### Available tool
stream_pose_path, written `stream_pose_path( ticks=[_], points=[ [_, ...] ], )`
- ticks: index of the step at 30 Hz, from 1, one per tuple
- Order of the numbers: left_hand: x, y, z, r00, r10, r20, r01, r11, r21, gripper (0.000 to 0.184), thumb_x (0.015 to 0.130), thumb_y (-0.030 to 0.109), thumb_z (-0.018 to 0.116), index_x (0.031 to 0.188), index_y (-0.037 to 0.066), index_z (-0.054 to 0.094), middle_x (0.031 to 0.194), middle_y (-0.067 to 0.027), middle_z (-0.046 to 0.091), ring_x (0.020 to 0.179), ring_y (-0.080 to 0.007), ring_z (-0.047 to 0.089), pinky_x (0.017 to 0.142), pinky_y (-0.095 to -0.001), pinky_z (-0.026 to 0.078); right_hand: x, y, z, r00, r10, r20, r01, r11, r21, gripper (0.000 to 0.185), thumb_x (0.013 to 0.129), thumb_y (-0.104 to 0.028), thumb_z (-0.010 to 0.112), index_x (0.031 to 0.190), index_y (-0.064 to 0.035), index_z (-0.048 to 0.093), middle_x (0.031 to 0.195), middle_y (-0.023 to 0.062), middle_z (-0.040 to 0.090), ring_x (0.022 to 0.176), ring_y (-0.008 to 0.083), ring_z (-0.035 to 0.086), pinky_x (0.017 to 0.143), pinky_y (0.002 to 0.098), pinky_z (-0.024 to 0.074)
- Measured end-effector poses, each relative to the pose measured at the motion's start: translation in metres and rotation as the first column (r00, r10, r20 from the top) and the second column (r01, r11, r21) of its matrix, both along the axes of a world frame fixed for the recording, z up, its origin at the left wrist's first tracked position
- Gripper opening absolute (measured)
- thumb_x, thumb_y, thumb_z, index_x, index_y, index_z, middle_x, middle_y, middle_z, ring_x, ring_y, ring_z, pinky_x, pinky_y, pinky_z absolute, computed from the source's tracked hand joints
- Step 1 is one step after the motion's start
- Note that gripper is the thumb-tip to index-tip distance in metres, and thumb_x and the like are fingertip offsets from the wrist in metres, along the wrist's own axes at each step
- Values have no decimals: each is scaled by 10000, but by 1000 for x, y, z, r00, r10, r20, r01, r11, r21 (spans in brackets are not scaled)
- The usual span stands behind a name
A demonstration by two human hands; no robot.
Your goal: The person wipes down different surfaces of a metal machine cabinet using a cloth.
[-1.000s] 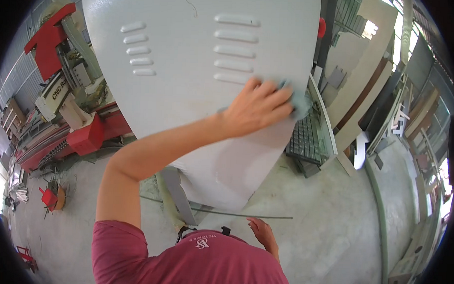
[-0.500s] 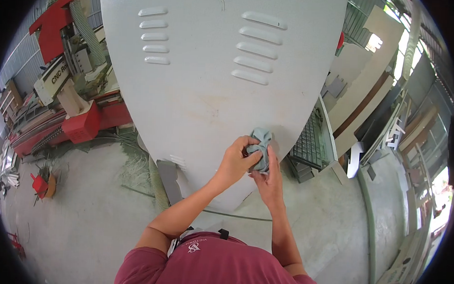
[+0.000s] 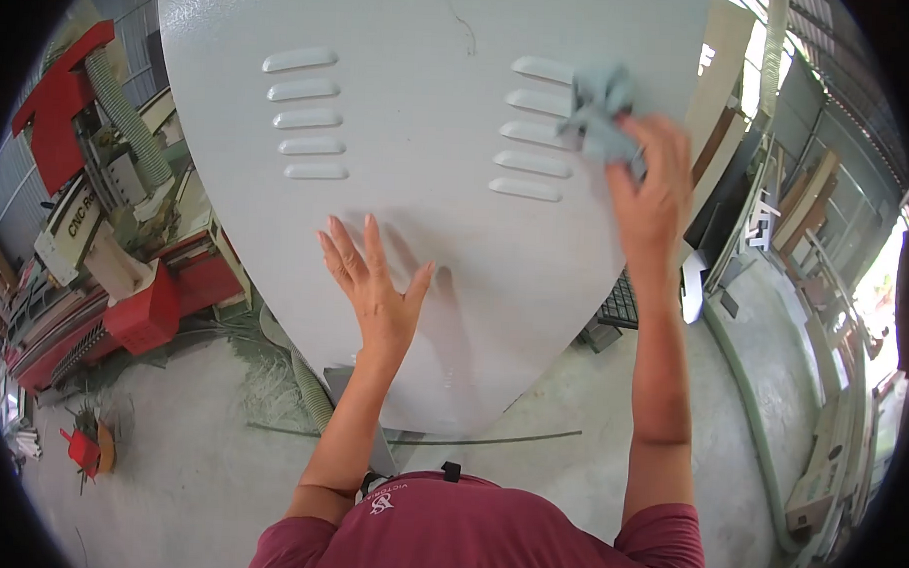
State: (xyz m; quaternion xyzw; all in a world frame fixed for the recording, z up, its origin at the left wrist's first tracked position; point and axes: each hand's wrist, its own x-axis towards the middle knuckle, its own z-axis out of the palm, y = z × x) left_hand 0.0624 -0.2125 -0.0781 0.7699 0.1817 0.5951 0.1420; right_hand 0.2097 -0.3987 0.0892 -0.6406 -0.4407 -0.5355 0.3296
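Observation:
A large light-grey metal panel (image 3: 430, 133) with two columns of raised louvre vents stands in front of me. My right hand (image 3: 658, 191) grips a crumpled blue-grey cloth (image 3: 603, 114), which lies over the right ends of the upper vents (image 3: 536, 100) in the right column. Motion blurs the cloth and fingers a little. Below and right of the left vents (image 3: 308, 118), my left hand (image 3: 374, 291) is held with its fingers spread, close over the panel; whether it touches is hard to tell. It holds nothing.
On the left stands a red and grey CNC machine (image 3: 138, 308) with a ribbed hose (image 3: 130, 112). A red dustpan (image 3: 81, 451) lies on the concrete floor. Behind the panel's right edge is a keyboard (image 3: 619, 305). Boards (image 3: 714, 163) lean at the right.
My hands have parted. The right one has carried the cloth up to the right vents, and the left has let go of it and moved left with fingers spread. The view has shifted.

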Motion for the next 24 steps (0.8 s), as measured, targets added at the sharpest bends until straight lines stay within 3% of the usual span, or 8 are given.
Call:
stream_pose_path(
  ticks=[5,9,13,16,19,20,22,24],
  points=[
    [-7,27,-24,993,36,-116,-38,999,-20,945,719,253,795,1477,123,246,1546,-209,52,1412,-444,19,1092,-592,134,3,-3,-157,999,26,-47,-41,942,-333,469,599,-5,733,1033,-147,625,1109,90,550,987,264,586,734,357,526],
    [-8,31,-28,994,-20,-103,19,1000,-10,952,715,279,794,1479,130,245,1548,-210,41,1413,-451,-5,1087,-619,85,-27,12,-132,996,26,-83,-60,892,-447,473,590,9,737,1020,-168,650,1110,60,536,960,247,591,698,352,531],
    [-14,32,-26,992,-45,-117,43,999,-21,935,725,263,784,1480,135,247,1546,-216,44,1412,-456,-10,1080,-633,82,-29,41,-34,974,-53,219,105,966,-236,492,621,79,684,1029,-193,650,1108,41,526,931,250,582,695,351,509],
    [-17,37,-31,991,-45,-125,45,999,-4,910,738,249,773,1477,136,254,1546,-220,49,1411,-461,5,1079,-636,83,-40,55,31,976,-136,171,163,975,-152,499,627,106,661,1020,-201,655,1119,30,516,932,253,573,730,346,498],
    [-22,41,-36,991,-68,-116,68,998,-6,889,747,230,765,1474,140,262,1549,-208,59,1413,-453,28,1078,-636,91,-44,73,49,948,-164,274,178,984,-25,444,658,77,656,1005,-198,660,1118,25,518,934,240,570,766,344,478],
    [-24,42,-37,993,-51,-110,50,999,-17,889,747,230,765,1474,140,262,1549,-208,59,1413,-453,28,1078,-636,91,-45,78,41,949,-144,281,160,986,-35,444,658,77,656,1005,-198,660,1118,25,518,934,240,570,766,344,478],
    [-29,43,-36,989,-75,-124,75,997,-5,866,750,176,755,1468,129,273,1553,-192,75,1415,-444,47,1077,-636,102,-46,84,8,928,-54,369,161,950,-266,344,699,-26,665,985,-217,665,1102,21,540,948,208,567,795,368,453],
    [-36,44,-33,984,-86,-157,81,996,-37,853,752,144,746,1465,120,278,1555,-185,76,1417,-438,49,1074,-641,107,-39,87,-38,886,172,431,87,851,-518,266,710,-123,665,954,-228,669,1091,14,557,969,191,559,824,400,427]
  ],
)
